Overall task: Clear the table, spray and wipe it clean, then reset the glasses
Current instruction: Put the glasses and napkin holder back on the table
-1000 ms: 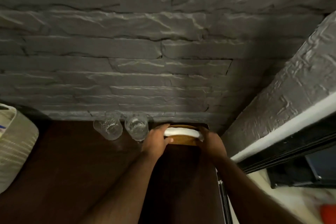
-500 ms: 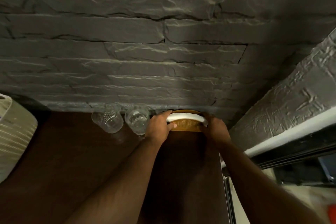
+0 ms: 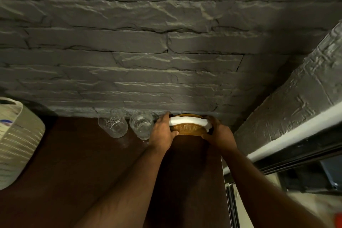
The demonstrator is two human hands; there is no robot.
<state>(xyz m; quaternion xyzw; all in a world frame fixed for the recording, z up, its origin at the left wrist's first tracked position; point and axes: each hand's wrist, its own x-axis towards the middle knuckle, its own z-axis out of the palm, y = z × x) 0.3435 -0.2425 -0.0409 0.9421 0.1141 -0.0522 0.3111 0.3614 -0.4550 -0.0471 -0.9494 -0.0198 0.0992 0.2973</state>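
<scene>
A round woven basket with white napkins in it stands at the back of the dark wooden table, against the stone wall. My left hand grips its left side and my right hand grips its right side. Two clear cut glasses stand just left of it by the wall: one almost touching my left hand, the other further left.
A pale patterned container stands at the table's left edge. The grey stone wall closes the back. A textured pillar with a white ledge rises at the right. The table's right edge drops to a light floor.
Both hands have stayed on the basket at the wall. The view has tilted and closed in slightly; the glasses have not moved.
</scene>
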